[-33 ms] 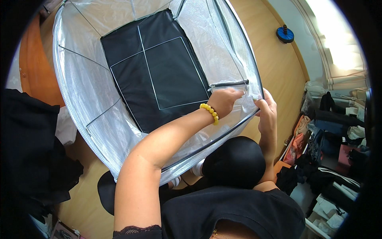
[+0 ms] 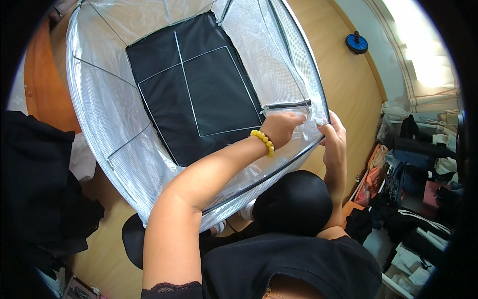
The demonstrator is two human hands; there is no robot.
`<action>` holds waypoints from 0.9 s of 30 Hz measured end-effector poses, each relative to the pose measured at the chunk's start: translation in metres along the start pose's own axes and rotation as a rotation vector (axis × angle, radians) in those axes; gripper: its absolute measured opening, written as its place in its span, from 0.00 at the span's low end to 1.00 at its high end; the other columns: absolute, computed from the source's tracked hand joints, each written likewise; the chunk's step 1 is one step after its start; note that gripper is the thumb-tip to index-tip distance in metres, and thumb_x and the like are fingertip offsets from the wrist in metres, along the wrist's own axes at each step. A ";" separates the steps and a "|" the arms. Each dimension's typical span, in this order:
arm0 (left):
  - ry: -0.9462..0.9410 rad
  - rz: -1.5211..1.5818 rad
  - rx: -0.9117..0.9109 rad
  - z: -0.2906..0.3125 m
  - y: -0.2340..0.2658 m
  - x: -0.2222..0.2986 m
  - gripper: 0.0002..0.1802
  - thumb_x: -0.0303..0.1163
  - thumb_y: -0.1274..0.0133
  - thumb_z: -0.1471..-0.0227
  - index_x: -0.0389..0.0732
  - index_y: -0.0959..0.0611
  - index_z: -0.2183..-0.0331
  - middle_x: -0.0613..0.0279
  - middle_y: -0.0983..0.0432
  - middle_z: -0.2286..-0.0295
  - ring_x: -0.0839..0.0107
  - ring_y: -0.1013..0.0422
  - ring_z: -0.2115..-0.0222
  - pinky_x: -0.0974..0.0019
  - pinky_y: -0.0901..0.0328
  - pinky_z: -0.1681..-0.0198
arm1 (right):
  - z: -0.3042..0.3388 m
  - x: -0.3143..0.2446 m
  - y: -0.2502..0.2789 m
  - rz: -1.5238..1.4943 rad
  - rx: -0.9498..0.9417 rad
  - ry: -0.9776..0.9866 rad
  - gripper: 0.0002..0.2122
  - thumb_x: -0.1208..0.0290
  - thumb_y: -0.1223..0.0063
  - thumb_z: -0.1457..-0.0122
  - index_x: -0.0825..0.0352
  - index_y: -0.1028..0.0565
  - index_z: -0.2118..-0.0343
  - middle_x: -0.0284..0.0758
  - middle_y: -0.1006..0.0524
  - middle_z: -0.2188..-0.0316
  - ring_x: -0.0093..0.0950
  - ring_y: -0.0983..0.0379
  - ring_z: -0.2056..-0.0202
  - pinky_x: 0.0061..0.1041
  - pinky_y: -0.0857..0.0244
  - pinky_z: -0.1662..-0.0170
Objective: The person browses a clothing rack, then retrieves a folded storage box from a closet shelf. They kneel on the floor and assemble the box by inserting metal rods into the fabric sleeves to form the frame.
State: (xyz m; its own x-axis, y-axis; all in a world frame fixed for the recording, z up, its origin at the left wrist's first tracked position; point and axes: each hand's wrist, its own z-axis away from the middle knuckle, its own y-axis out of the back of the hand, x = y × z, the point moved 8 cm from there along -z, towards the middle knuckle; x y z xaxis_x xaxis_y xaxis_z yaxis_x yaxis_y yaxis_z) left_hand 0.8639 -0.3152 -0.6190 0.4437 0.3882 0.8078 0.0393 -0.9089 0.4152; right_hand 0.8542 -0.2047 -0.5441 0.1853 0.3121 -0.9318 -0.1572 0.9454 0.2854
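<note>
In front of me stands a large box-shaped cover (image 2: 112,114) of translucent, grid-reinforced plastic with a dark-edged rim. Its black fabric bottom (image 2: 162,94) carries thin metal rods (image 2: 185,82) laid in a frame. My left hand (image 2: 280,125), with a yellow beaded bracelet (image 2: 264,138) at the wrist, reaches inside the right near corner. Its fingers are closed beside a short black bar (image 2: 286,105); what they pinch is too small to make out. At the same corner, my right hand (image 2: 333,134) grips the rim from outside, thumb on top and the other fingers partly hidden.
My bent knee (image 2: 294,202) is against the cover's near side. On the wooden floor by the wall lies a blue ab wheel (image 2: 356,43). Heaped clothes (image 2: 413,174) fill the right side; black cloth (image 2: 40,184) hangs at the left, near an orange wooden piece (image 2: 42,74).
</note>
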 end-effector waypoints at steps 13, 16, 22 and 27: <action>0.017 -0.034 -0.052 -0.001 -0.010 0.006 0.15 0.21 0.56 0.51 0.43 0.22 0.60 0.51 0.24 0.73 0.52 0.27 0.72 0.55 0.31 0.69 | 0.002 -0.009 -0.003 0.035 0.003 -0.003 0.18 0.75 0.58 0.48 0.71 0.30 0.53 0.28 0.26 0.71 0.14 0.34 0.74 0.13 0.41 0.74; 0.018 -0.028 -0.035 -0.003 -0.008 0.004 0.15 0.22 0.55 0.50 0.43 0.22 0.60 0.51 0.24 0.73 0.52 0.26 0.72 0.56 0.30 0.69 | 0.000 -0.006 0.000 0.037 0.002 -0.004 0.18 0.75 0.58 0.48 0.71 0.30 0.53 0.28 0.26 0.71 0.14 0.34 0.74 0.13 0.41 0.74; 0.035 -0.035 -0.025 -0.003 -0.006 0.000 0.15 0.23 0.55 0.49 0.44 0.22 0.59 0.50 0.23 0.73 0.53 0.26 0.72 0.57 0.30 0.70 | 0.000 -0.005 -0.001 0.039 -0.008 -0.009 0.18 0.75 0.58 0.48 0.71 0.30 0.53 0.28 0.26 0.70 0.14 0.34 0.74 0.13 0.41 0.74; 0.026 -0.005 0.058 -0.004 -0.003 0.001 0.10 0.24 0.55 0.47 0.40 0.23 0.62 0.49 0.23 0.74 0.52 0.26 0.73 0.56 0.30 0.70 | 0.000 -0.008 -0.003 0.029 -0.019 0.007 0.18 0.75 0.57 0.48 0.71 0.30 0.52 0.27 0.26 0.70 0.14 0.34 0.73 0.12 0.41 0.74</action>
State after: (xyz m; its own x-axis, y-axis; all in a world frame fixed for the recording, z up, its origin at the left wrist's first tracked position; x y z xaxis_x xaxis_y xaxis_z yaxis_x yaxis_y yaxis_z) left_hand 0.8605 -0.3114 -0.6180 0.4198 0.3964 0.8165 0.0942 -0.9138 0.3952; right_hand 0.8534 -0.2099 -0.5376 0.1731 0.3390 -0.9247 -0.1806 0.9339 0.3085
